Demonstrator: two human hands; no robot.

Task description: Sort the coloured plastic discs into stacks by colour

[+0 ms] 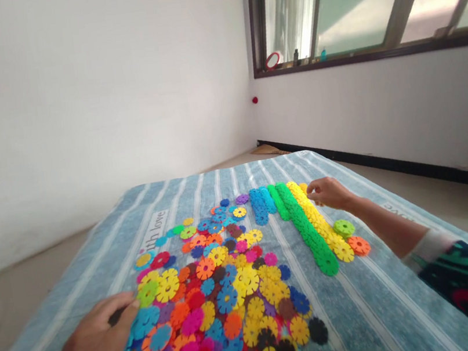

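My right hand (328, 192) reaches over the far end of a row of overlapping yellow notched discs (317, 219), its fingers pinched together. An orange-yellow disc (303, 187) shows right at the fingertips; whether they grip it is unclear. Left of the yellow row runs a long green row (305, 226), then a shorter green row (279, 201) and blue rows (259, 206). My left hand (95, 346) rests curled at the left edge of a mixed pile of plastic snowflake discs (211, 314). A dark patch shows between thumb and fingers, too unclear to name.
A lime disc (344, 228) and an orange disc (359, 246) lie right of the yellow row. Everything rests on a blue striped cloth (141, 201). Behind are white walls and a window (366, 3) with small items on its sill.
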